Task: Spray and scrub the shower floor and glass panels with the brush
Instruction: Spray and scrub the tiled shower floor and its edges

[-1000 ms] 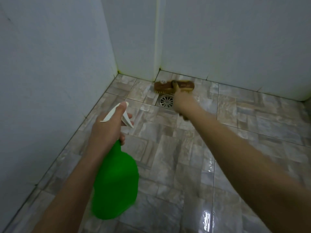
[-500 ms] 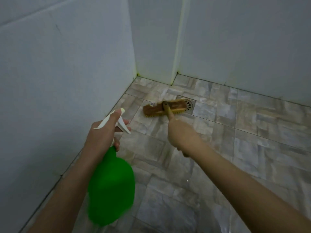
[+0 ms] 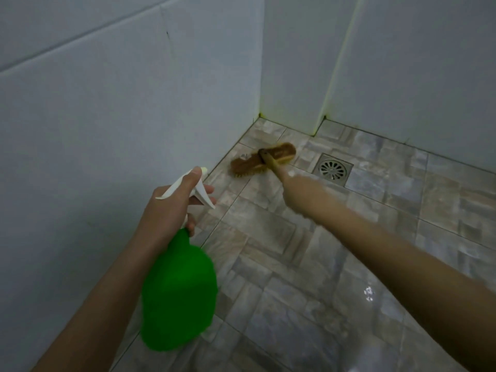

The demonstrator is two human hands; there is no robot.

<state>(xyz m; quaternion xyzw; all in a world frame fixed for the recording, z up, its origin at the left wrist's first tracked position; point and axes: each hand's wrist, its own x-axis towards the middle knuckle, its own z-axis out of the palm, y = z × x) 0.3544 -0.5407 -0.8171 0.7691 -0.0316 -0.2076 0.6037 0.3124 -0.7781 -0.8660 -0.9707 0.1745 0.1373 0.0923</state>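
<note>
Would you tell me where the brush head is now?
In the head view, the brush head lies on the floor by the left wall, just left of the drain.

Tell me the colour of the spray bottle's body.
Bright green, with a white trigger head; spray bottle shows best in the head view.

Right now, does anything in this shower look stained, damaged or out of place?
Yes, minor: yellow-green staining runs along the wall corner seams, strongest at their bases, looking like mould or residue. A small dark mark sits on a grout line of the left wall. The drain cover looks seated.
</note>
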